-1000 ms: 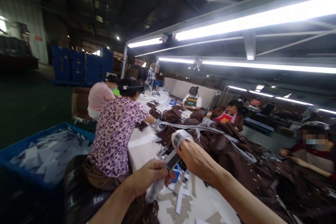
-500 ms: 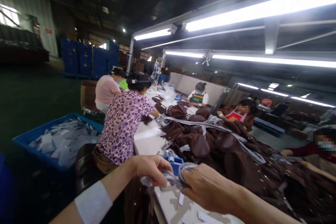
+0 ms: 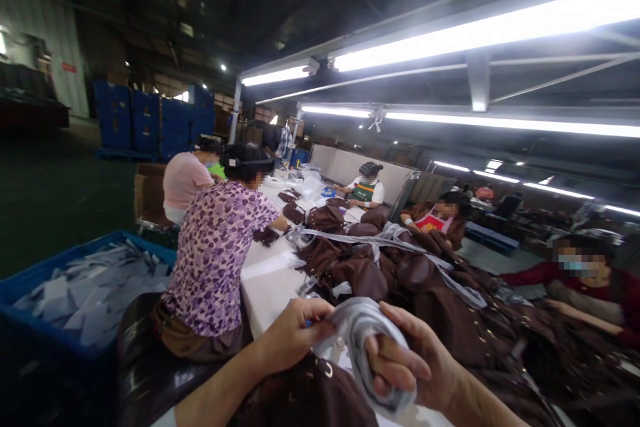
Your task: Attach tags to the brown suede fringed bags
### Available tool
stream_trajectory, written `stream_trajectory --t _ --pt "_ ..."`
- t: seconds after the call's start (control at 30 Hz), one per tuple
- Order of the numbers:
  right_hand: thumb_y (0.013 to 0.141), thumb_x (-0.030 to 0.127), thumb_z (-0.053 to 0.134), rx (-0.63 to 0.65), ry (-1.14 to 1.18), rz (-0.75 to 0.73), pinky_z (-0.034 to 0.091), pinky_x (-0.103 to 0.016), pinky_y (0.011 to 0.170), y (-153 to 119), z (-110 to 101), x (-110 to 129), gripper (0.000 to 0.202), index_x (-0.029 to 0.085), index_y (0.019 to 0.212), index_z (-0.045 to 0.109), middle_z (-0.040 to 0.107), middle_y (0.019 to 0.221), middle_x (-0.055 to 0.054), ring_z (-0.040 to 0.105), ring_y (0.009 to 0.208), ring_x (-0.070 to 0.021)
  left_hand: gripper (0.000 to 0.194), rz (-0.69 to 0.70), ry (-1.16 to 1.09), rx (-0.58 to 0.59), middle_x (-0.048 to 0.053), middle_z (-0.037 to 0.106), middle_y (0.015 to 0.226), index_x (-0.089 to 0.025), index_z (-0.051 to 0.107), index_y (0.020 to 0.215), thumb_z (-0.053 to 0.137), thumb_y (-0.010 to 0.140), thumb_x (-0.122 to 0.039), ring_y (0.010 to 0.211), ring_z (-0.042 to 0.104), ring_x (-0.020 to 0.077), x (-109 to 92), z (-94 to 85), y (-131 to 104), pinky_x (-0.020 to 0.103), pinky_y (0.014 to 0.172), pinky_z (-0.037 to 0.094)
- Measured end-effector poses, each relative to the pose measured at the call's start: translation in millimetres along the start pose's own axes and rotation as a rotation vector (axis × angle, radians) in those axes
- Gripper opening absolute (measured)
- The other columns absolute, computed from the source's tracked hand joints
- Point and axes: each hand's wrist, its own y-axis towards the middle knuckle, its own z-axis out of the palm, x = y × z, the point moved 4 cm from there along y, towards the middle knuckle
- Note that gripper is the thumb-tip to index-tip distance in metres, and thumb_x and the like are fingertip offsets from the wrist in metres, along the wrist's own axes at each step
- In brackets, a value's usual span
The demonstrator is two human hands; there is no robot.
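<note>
A loose coil of grey, translucent plastic strip (image 3: 357, 317) is held up in front of me above the near end of the table. My right hand (image 3: 425, 353) grips it, with fingers through the middle of the coil and the thumb on its top edge. On the coil's left side, my left hand (image 3: 293, 333) pinches the strip between thumb and fingers. Just below both hands lies a dark brown leather-like piece (image 3: 305, 397) with a gold-coloured ring. My hands partly cover the table behind them.
Brown leather-like goods (image 3: 425, 273) are heaped along the table (image 3: 263, 280), with a long grey strip (image 3: 360, 238) across them. A person in a patterned shirt (image 3: 215, 253) sits close on the left, beside a blue bin (image 3: 125, 237) of pale pieces. Other people sit around the table.
The bunched strip between my hands now shows as a wider, rounder coil, with my right fingers inside it. My right hand has turned, and the view has shifted slightly right.
</note>
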Motion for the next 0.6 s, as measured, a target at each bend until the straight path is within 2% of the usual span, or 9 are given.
stream_trajectory --t 0.07,0.2,0.3,0.37,0.47,0.6 --pt "0.086 0.053 0.055 -0.027 0.032 -0.08 0.05 -0.022 0.066 -2.0 3.0 9.0 0.05 0.005 0.08 0.071 0.025 0.03 0.012 0.021 0.035 -0.0064 0.028 -0.073 -0.136 0.027 0.0 0.057 0.073 -0.013 0.065 0.083 0.062 0.082 -0.041 0.066 0.046 0.0115 3.2 5.8 3.0 0.022 0.062 0.035" --pt "0.086 0.052 0.056 -0.038 0.046 -0.256 0.051 -0.02 0.067 -9.8 2.8 18.1 0.047 0.009 0.079 0.072 0.018 0.031 0.014 0.012 0.038 -0.0067 0.032 -0.155 -0.39 0.059 -0.002 0.057 0.063 -0.015 0.056 0.085 0.063 0.082 -0.046 0.051 0.043 0.0069 9.0 22.0 4.5 0.018 0.05 0.031" --pt "0.088 0.052 0.055 -0.037 0.033 -0.339 0.052 -0.021 0.065 -16.2 -2.6 14.6 0.047 0.01 0.079 0.074 0.017 0.031 0.014 0.009 0.039 -0.0074 0.033 -0.185 -0.636 0.047 -0.008 0.049 0.052 -0.019 0.05 0.088 0.065 0.08 -0.047 0.037 0.032 0.0041 10.4 34.2 3.1 0.016 0.038 0.022" --pt "0.087 0.053 0.054 -0.038 0.006 -0.364 0.051 -0.021 0.063 -19.1 -7.1 9.7 0.049 0.01 0.076 0.074 0.016 0.03 0.013 0.011 0.037 -0.0074 0.031 -0.237 -0.756 0.119 -0.01 0.047 0.05 -0.021 0.048 0.09 0.066 0.081 -0.044 0.031 0.023 0.0033 9.8 44.4 1.4 0.017 0.033 0.019" --pt "0.086 0.056 0.054 -0.07 -0.057 -0.41 0.05 -0.023 0.062 -20.5 -14.1 5.1 0.052 0.01 0.073 0.073 0.015 0.028 0.014 0.013 0.035 -0.0072 0.03 -0.265 -0.854 0.2 -0.01 0.046 0.048 -0.02 0.048 0.085 0.067 0.081 -0.043 0.029 0.019 0.0023 7.6 59.2 0.7 0.016 0.031 0.018" --pt "0.082 0.063 0.05 -0.107 -0.136 -0.5 0.048 -0.028 0.06 -21.0 -22.0 8.0 0.057 0.016 0.052 0.062 0.016 0.026 0.012 0.014 0.032 -0.0073 0.029 -0.217 -0.884 0.117 -0.008 0.051 0.052 -0.019 0.053 0.089 0.066 0.081 -0.044 0.028 0.028 0.0017 9.3 77.4 6.2 0.016 0.033 0.022"
